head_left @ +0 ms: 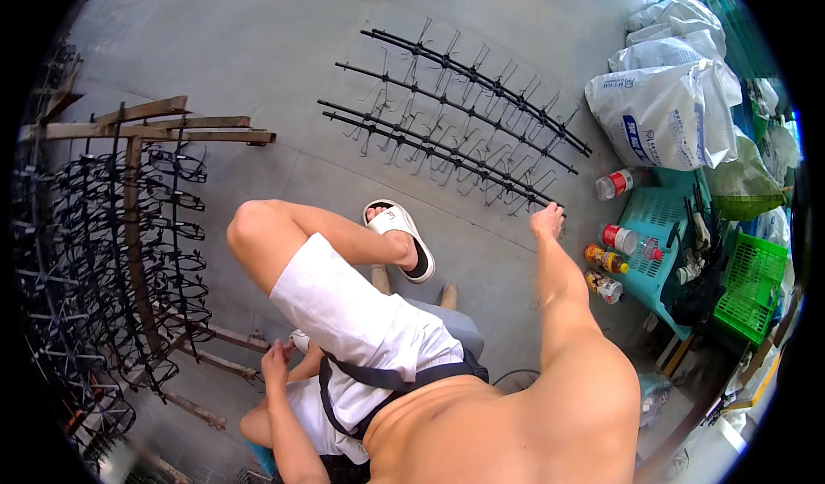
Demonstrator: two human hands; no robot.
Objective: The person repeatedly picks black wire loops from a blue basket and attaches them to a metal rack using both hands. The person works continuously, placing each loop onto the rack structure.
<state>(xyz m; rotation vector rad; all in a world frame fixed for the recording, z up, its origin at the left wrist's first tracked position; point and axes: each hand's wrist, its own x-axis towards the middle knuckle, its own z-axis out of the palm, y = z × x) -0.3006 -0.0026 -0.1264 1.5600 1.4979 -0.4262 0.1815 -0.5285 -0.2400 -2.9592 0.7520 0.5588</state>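
Observation:
Several black rods with thin wire hooks (447, 99) lie roughly side by side on the floor ahead of me, slanting down to the right. My right arm is stretched out, and my right hand (547, 220) is closed at the near right end of the closest hooked rod (464, 163). Down at the left, beside my knee, my left hand (275, 365) has its fingers curled together; whatever may be in them is too small to make out.
At left, a brown metal rack (133, 218) carries many black frame-like parts (185, 200). On the right lie plastic bottles (619, 238), a teal basket (653, 218), a green crate (749, 286) and stuffed white sacks (666, 110). My slippered foot (402, 235) rests near the rods.

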